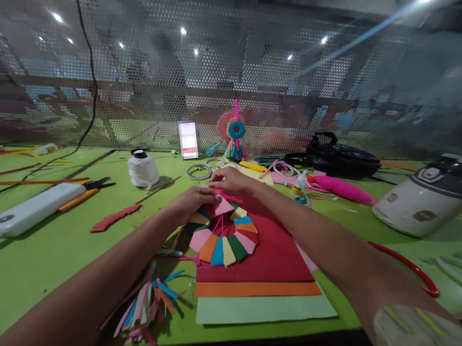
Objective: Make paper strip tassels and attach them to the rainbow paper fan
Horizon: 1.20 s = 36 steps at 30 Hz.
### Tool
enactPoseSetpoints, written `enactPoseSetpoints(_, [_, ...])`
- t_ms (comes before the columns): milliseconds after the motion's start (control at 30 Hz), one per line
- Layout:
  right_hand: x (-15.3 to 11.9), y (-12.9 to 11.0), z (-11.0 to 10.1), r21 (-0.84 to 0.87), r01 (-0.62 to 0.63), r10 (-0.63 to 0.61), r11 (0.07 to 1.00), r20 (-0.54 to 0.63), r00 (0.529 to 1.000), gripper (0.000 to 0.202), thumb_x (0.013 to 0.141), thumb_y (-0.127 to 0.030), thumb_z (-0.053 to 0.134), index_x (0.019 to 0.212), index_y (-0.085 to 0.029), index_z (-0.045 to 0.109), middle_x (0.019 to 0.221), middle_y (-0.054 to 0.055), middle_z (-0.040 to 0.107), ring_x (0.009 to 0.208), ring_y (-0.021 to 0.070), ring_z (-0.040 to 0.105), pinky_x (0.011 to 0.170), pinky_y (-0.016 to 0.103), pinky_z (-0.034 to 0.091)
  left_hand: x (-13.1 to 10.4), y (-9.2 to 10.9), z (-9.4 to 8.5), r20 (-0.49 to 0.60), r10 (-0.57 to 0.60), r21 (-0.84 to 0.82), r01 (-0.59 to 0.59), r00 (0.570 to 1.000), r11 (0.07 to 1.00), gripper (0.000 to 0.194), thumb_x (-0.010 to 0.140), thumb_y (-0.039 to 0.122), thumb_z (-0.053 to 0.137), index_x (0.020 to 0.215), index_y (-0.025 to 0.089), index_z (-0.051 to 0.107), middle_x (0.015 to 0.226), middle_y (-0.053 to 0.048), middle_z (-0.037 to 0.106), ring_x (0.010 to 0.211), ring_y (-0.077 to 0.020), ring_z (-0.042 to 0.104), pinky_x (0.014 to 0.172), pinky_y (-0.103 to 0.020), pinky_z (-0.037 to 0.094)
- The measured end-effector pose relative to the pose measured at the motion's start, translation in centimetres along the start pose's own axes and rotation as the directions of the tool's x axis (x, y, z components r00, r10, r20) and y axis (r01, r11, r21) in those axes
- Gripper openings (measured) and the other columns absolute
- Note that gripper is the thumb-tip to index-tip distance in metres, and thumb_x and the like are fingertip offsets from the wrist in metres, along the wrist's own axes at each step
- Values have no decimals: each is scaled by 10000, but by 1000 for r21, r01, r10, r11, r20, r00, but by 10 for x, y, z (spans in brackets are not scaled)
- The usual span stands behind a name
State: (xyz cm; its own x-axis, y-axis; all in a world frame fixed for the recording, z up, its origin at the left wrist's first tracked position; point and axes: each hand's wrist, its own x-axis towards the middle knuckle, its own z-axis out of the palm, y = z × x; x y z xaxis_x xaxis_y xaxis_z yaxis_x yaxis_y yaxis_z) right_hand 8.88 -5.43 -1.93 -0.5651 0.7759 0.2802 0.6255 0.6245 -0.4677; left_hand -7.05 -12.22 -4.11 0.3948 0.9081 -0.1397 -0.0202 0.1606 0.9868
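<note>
A ring of coloured pieces [226, 250], in pink, orange, blue, yellow and green, lies on stacked red, orange and pale green sheets [265, 265]. At its far edge my left hand [201, 199] pinches a pink piece [223, 206], fingers closed. My right hand [228, 181] is just beyond, touching the same area, its fingertips bent together near pink yarn [236, 199]; what they grip is too small to name. Pink strands run across the ring's centre. A tassel of coloured strips [146, 308] lies at the near left, beside my left forearm.
White thread spool [143, 170], power strip [36, 209] and pliers [100, 183] stand or lie left. A lit phone [188, 140] and hanging ornament [236, 130] are behind. Right are pink yarn [342, 189], black bag [336, 156], white container [427, 196] and red curved strip [408, 267].
</note>
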Motion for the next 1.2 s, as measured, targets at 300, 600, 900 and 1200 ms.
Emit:
enactPoseSetpoints(300, [-66, 1, -21, -129, -340, 344, 932, 13, 939, 374, 781, -343, 545, 467, -140, 552, 435, -8, 403, 474, 102, 358, 491, 258, 209, 3, -4, -5, 26, 41, -5, -41, 999, 999, 215, 601, 272, 754, 686, 137, 609, 584, 25, 560, 502, -68, 498, 472, -171, 387])
enactPoseSetpoints(600, [-82, -18, 8, -6, -354, 354, 935, 75, 932, 196, 589, -317, 721, 679, -157, 649, 640, 19, 561, 598, 127, 442, 526, 249, 249, 2, -5, -3, -47, 49, 38, -47, 998, 998, 268, 556, 309, 759, 675, 154, 575, 563, 36, 533, 466, -75, 468, 444, -181, 349])
enactPoseSetpoints(900, [-99, -32, 4, 390, -490, 494, 779, 99, 864, 127, 678, -258, 586, 646, -145, 538, 551, -34, 461, 494, 81, 406, 490, 227, 329, -3, -6, -6, -12, 48, -19, -49, 999, 999, 208, 593, 252, 731, 703, 165, 577, 548, 49, 532, 446, -69, 468, 432, -177, 343])
enactPoseSetpoints(1200, [-120, -50, 7, 808, -326, 496, 491, 49, 867, 265, 676, -377, 661, 774, -162, 540, 655, -16, 574, 553, 100, 509, 534, 230, 398, -13, 2, -4, 42, 76, -153, -69, 996, 986, 185, 637, 236, 739, 736, 156, 604, 578, 52, 552, 487, -50, 493, 473, -153, 384])
